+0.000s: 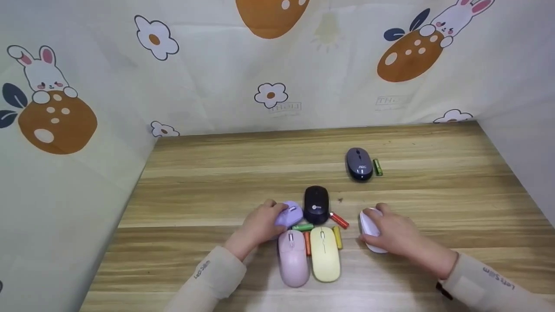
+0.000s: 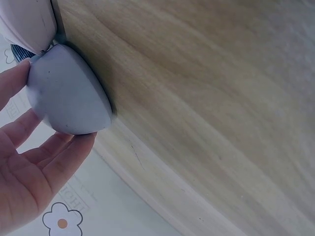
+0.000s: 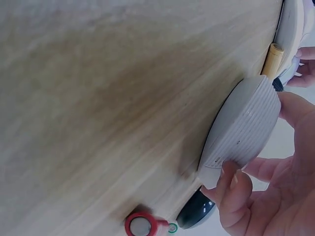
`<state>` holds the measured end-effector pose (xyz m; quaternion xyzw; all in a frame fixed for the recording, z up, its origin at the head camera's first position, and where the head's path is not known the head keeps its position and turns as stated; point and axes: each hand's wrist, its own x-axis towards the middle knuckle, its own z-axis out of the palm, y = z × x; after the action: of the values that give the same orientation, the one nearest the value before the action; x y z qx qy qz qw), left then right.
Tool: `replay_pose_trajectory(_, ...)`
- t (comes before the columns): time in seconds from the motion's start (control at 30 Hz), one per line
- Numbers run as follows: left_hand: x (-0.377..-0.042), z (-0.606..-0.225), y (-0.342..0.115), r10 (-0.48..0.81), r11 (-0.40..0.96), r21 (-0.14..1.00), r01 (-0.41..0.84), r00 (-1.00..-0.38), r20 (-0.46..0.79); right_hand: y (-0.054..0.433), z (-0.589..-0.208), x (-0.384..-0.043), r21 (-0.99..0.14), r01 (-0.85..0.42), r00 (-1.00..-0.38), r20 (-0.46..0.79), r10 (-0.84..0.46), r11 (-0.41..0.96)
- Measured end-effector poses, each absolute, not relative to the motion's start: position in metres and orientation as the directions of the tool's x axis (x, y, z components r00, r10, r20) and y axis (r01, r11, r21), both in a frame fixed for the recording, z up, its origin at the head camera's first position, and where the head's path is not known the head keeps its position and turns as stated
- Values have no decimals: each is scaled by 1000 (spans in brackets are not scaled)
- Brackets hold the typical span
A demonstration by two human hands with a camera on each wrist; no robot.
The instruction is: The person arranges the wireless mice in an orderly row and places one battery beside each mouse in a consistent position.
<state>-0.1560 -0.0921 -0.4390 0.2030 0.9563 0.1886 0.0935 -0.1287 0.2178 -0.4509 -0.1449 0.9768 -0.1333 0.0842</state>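
Note:
My left hand (image 1: 260, 223) grips a lavender computer mouse (image 1: 292, 213) by its sides, thumb toward me. In the left wrist view that mouse (image 2: 71, 93) rests on the wood, close against another mouse. On the right, my right hand (image 1: 394, 234) holds a white mouse (image 1: 370, 229) across its sides; its ribbed flank (image 3: 246, 128) shows in the right wrist view. Between the hands lie a pink mouse (image 1: 295, 260), a pale yellow mouse (image 1: 326, 260) and a black mouse (image 1: 316, 203). A green battery (image 1: 302, 227) lies beside the lavender mouse.
An orange battery (image 1: 308, 243) lies between the pink and yellow mice, a yellow battery (image 1: 337, 237) right of the yellow mouse. A red battery (image 1: 339, 220) angles beside the black mouse. Farther back, a dark grey mouse (image 1: 359, 162) has a green battery (image 1: 378, 167) alongside. Patterned cloth (image 1: 217, 95) encloses the table.

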Motion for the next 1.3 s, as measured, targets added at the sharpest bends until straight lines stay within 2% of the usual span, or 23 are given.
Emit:
replay_pose_trajectory(0.17,-156,-439,-92,422,847,405,345,-899,-115,223,-441,-130,-316,-232,-942,-165,-294,920)
replay_pose_trajectory(0.33,-156,-438,-92,419,843,418,338,-900,-117,225,-439,-131,-346,-249,-937,-150,-315,905)
replay_pose_trajectory(0.73,-155,-436,-91,407,850,421,318,-902,-141,223,-444,-129,-343,-253,-931,-166,-324,905)
replay_pose_trajectory(1.03,-155,-436,-91,410,850,418,321,-901,-141,222,-443,-127,-342,-206,-942,-183,-280,917)
replay_pose_trajectory(1.3,-155,-437,-92,417,848,413,334,-900,-128,220,-445,-126,-385,-178,-949,-177,-262,906)
